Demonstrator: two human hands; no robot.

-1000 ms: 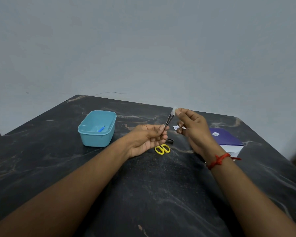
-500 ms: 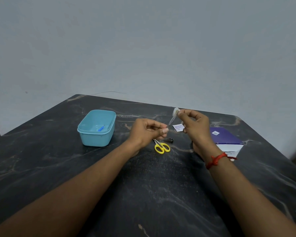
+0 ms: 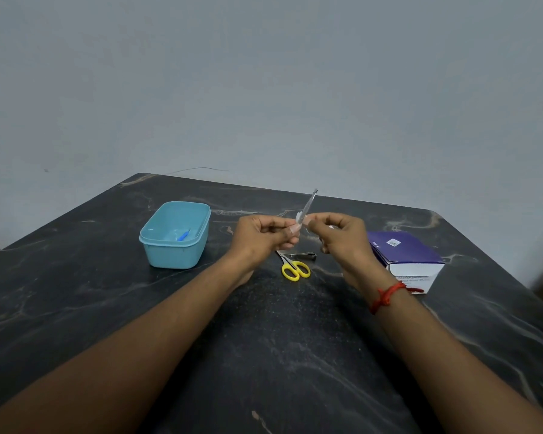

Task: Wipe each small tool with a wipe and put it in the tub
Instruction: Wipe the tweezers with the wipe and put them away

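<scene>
Head view. Left hand (image 3: 264,234): grip pinches the lower end of a slim grey metal tool (image 3: 309,203), tilted above the dark marble table (image 3: 279,355). Right hand (image 3: 339,233): grip pinches a small white wipe (image 3: 299,218) against its shaft. Light blue plastic tub (image 3: 173,255), left: holds 1 small blue tool (image 3: 184,235).

Dark veined stone desk (image 3: 264,355), faintly glossy; smooth turquoise plastic tub (image 3: 173,255) centre left; shiny metal tweezers (image 3: 309,203); yellow plastic scissors (image 3: 295,269) handles; glossy purple cardboard box (image 3: 405,250).

Single head-worn wide-angle view, facing forward and down over table (image 3: 76,308), wall (image 3: 264,89) behind, close range.
</scene>
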